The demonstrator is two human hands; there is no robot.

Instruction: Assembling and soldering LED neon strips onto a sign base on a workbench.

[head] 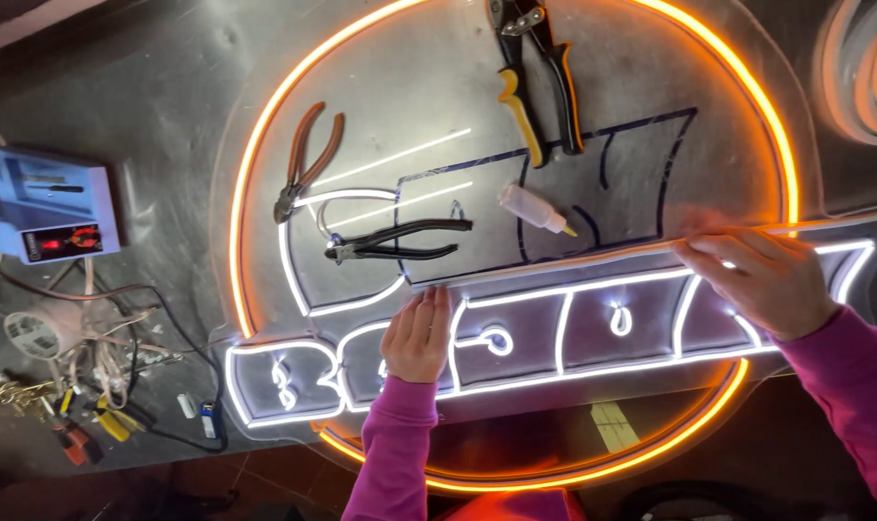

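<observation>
Pressing a long white LED neon strip [554,262] along the lit sign panel [641,145], our left hand [417,335] lies flat at its end while our right hand [762,280] pinches it farther along; we judge it light, bendy, kink-prone.

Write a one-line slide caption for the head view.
Left hand and right hand press a white strip onto a glowing round sign panel, pliers lying nearby.

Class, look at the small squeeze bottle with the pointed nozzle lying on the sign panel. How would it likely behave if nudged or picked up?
The squeeze bottle lies on its side and looks round, so a nudge would probably roll it. It seems small and plastic, likely light and slightly squashy. It lies free between the snips and black pliers.
</observation>
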